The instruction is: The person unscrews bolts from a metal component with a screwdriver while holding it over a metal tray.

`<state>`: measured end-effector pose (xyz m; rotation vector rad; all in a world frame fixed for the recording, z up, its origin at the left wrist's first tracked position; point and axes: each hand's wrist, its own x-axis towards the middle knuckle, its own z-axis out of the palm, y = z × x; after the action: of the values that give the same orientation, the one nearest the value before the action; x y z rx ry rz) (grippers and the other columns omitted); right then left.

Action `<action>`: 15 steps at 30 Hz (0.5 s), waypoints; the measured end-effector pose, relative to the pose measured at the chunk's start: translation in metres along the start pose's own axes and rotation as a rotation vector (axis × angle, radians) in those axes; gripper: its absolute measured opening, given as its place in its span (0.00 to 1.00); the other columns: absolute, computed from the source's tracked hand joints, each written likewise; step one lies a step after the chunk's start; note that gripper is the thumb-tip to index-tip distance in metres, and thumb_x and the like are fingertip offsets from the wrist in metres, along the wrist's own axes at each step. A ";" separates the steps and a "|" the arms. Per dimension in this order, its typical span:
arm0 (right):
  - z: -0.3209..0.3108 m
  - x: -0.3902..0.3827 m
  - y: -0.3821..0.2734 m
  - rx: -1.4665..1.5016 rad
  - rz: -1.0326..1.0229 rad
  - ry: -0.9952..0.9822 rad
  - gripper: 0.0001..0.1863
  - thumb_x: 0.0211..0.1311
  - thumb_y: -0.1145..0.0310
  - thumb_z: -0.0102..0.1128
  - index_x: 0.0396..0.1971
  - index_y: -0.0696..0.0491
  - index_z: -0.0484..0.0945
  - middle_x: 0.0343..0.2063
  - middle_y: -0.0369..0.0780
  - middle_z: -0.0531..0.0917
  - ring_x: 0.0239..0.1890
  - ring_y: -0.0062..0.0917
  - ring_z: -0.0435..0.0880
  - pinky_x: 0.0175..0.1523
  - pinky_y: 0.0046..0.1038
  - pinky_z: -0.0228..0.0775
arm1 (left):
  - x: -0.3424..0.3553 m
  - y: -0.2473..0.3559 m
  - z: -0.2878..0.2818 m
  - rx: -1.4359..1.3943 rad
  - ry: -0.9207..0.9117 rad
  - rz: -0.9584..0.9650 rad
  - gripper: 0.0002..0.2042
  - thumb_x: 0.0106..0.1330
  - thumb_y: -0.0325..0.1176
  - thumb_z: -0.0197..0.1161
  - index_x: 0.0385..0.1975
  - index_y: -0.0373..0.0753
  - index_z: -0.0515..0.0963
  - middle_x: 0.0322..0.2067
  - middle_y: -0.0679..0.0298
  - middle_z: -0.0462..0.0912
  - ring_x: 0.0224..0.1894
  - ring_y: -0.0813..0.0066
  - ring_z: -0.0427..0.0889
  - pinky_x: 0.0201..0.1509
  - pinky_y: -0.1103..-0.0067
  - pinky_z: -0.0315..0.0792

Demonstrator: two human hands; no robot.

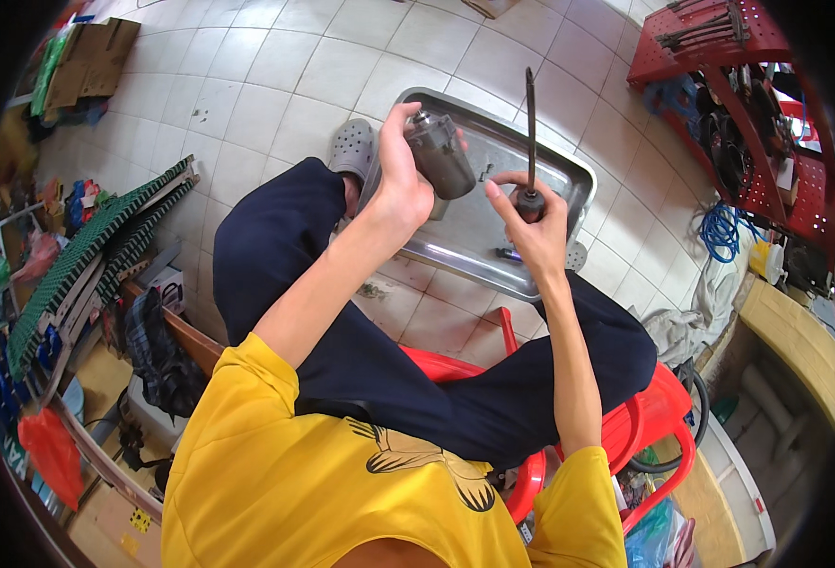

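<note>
My left hand (400, 170) is wrapped round a dark grey cylindrical part (444, 159), which looks like a small motor with a metal shaft at its upper end. It is held tilted above a shallow metal tray (455, 266). In my right hand (542, 239) a screwdriver (531, 133) stands nearly upright, its long dark shaft pointing away from me and its handle mostly hidden by my fingers. The screwdriver and the part are apart. Small dark bits, perhaps screws (486, 172), lie in the tray between my hands. A small blue-and-black item (509, 254) rests near the tray's close edge.
I sit on a red plastic chair (659, 417) with the tray before me on the tiled floor (275, 57). On the right stands a red perforated tool rack (767, 161), with a coiled blue cable (718, 232) below. Green-covered boards (105, 256) and clutter fill the left.
</note>
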<state>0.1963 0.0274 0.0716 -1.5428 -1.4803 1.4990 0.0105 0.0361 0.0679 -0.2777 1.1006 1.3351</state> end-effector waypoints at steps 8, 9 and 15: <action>0.006 -0.002 0.002 0.022 0.005 -0.017 0.16 0.55 0.61 0.79 0.38 0.55 0.87 0.14 0.23 0.64 0.19 0.08 0.58 0.25 0.17 0.46 | -0.010 -0.034 0.003 0.169 -0.015 -0.005 0.19 0.65 0.51 0.60 0.38 0.39 0.75 0.34 0.56 0.84 0.39 0.67 0.84 0.50 0.72 0.75; 0.006 -0.002 0.004 0.015 0.014 -0.010 0.16 0.54 0.61 0.79 0.38 0.55 0.87 0.14 0.23 0.64 0.19 0.08 0.58 0.25 0.17 0.46 | -0.012 -0.037 0.003 0.177 -0.005 -0.007 0.18 0.65 0.51 0.60 0.38 0.39 0.75 0.34 0.57 0.84 0.39 0.68 0.84 0.50 0.72 0.75; 0.004 0.000 0.007 -0.046 0.008 0.003 0.17 0.53 0.60 0.79 0.37 0.55 0.87 0.13 0.25 0.67 0.18 0.09 0.60 0.25 0.18 0.48 | -0.008 -0.045 -0.004 0.189 -0.028 -0.023 0.18 0.64 0.50 0.61 0.36 0.40 0.77 0.33 0.59 0.84 0.39 0.70 0.84 0.53 0.73 0.73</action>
<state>0.1948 0.0242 0.0642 -1.5789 -1.5190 1.4759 0.0492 0.0149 0.0538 -0.1313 1.1878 1.2015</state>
